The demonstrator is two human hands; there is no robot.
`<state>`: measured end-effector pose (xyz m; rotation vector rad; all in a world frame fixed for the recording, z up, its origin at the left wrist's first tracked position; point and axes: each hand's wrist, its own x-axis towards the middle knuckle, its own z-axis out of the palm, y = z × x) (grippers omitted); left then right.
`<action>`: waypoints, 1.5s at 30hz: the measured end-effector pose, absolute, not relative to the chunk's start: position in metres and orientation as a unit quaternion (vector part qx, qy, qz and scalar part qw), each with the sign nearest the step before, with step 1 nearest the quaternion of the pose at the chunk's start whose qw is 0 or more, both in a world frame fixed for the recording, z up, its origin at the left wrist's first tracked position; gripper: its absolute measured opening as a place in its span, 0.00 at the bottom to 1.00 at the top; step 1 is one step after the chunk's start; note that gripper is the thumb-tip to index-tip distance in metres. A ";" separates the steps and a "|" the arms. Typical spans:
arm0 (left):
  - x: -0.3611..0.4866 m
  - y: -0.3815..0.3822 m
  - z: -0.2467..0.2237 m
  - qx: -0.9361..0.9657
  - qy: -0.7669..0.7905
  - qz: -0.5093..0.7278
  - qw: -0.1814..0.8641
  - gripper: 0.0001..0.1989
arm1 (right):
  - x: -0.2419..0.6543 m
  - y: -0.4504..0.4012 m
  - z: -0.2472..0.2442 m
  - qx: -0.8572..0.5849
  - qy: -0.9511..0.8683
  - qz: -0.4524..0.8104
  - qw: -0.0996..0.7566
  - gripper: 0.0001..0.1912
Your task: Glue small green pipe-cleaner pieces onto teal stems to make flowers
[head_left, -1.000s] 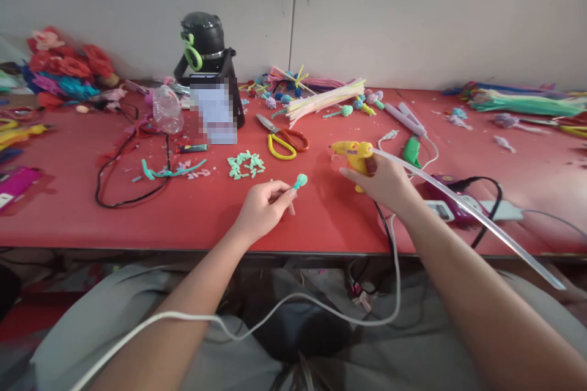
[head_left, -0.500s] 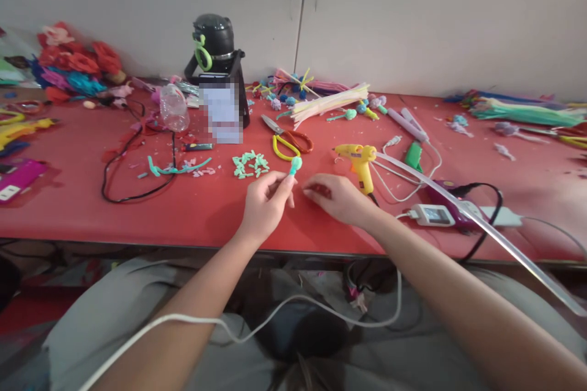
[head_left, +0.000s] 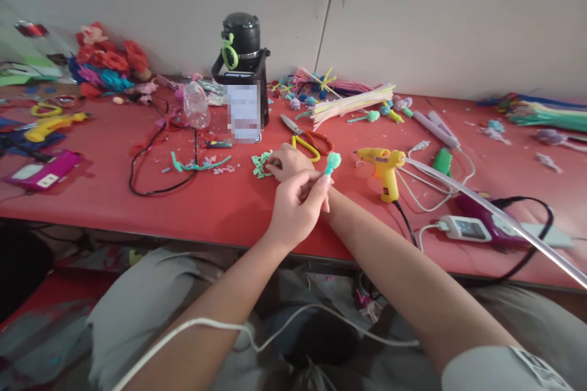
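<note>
Between its thumb and fingers, my left hand point(head_left: 298, 204) pinches a green pipe-cleaner bud point(head_left: 334, 162), round head upward. My right hand point(head_left: 292, 162) reaches across to the left behind it, its forearm passing behind the bud. The curled right fingertips touch the pile of short green pipe-cleaner pieces point(head_left: 261, 166); whether a piece is between them is hidden. Just beyond the right hand lie scissors point(head_left: 309, 142) with red and yellow handles. A yellow glue gun point(head_left: 384, 166) with a long clear glue stick point(head_left: 477, 198) lies to the right.
A black bottle point(head_left: 241, 36) stands at the back with a phone point(head_left: 244, 107) leaning against it. Pipe cleaners point(head_left: 353, 105) are bundled behind the scissors. A black cable point(head_left: 132, 174) loops at left. A green lighter-like object point(head_left: 443, 162) and a purple power strip point(head_left: 479, 214) are at right.
My right hand has moved left, from beside the left hand to the pile of green pieces. My left hand still holds the bud. The view has turned a little left.
</note>
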<state>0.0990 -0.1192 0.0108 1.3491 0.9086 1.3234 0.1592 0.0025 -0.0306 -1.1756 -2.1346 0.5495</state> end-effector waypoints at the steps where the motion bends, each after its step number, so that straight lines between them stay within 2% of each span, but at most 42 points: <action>1: 0.098 -0.119 0.011 0.557 0.375 0.548 0.499 0.14 | 0.158 0.003 -0.031 -0.450 -0.807 0.213 0.316 0.08; 7: 0.092 -0.117 0.009 0.550 0.393 0.557 0.483 0.16 | 0.164 -0.003 -0.022 -0.475 -0.758 0.246 0.373 0.06; 12: 0.088 -0.106 0.005 0.517 0.443 0.583 0.443 0.16 | 0.204 -0.029 -0.019 -0.471 -0.663 0.378 0.442 0.05; 22: 0.094 -0.100 -0.013 0.584 0.464 0.489 0.452 0.12 | 0.269 -0.105 -0.020 -0.496 -0.602 0.469 0.416 0.15; 31: 0.098 -0.101 -0.013 0.655 0.484 0.409 0.411 0.15 | 0.267 -0.108 -0.019 -0.471 -0.630 0.434 0.440 0.12; 45: 0.096 -0.102 -0.015 0.688 0.476 0.362 0.410 0.16 | 0.270 -0.109 -0.020 -0.455 -0.623 0.443 0.456 0.15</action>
